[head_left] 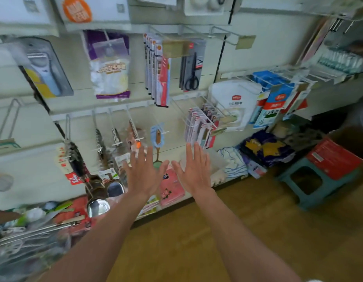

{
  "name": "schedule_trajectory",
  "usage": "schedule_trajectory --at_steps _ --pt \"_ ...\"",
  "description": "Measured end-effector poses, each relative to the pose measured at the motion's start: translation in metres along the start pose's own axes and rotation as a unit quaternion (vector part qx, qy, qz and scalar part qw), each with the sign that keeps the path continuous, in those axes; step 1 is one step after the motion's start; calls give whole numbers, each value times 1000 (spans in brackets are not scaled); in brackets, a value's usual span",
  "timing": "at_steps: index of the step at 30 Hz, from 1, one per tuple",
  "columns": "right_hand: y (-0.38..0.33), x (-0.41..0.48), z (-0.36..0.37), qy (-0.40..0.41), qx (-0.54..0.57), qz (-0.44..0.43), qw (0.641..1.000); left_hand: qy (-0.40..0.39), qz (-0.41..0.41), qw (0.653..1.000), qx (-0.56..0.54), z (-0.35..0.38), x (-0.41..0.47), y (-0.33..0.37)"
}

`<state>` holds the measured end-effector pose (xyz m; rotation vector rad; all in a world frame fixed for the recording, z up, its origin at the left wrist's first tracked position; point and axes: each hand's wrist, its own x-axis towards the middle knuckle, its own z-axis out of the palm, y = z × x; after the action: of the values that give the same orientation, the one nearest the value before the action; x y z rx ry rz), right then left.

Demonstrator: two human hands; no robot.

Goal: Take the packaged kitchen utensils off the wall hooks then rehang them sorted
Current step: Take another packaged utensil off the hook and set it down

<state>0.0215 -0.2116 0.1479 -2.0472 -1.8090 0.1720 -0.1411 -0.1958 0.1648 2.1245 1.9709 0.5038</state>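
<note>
Blue-carded utensil pack (157, 137): hangs on the white wall (247, 58). Left hand (143, 176) and right hand (195, 171) just below the pack, fingers spread, holding nothing. Wooden floor (196, 231) beneath the pack.

This is a shop's housewares aisle. A slatted wall panel (258, 47) carries rows of wire hooks (94, 121) tipped with price-tag holders (245, 42). Carded goods hang from them, several alike to a hook: packaged scissors (191, 76), knives (162, 78), a peeler (44, 68) and ladles (97, 204).
</note>
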Motion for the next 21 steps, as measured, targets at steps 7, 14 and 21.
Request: schedule_trajectory --at_steps 7,14,21 --pt "8 43 16 8 -30 -38 999 12 -10 1000 -19 20 42 16" --pt "26 110 56 -13 -56 -90 994 8 -71 997 -20 66 91 10" --pt "52 143 89 -61 -41 -105 992 -4 -114 993 -22 108 108 1"
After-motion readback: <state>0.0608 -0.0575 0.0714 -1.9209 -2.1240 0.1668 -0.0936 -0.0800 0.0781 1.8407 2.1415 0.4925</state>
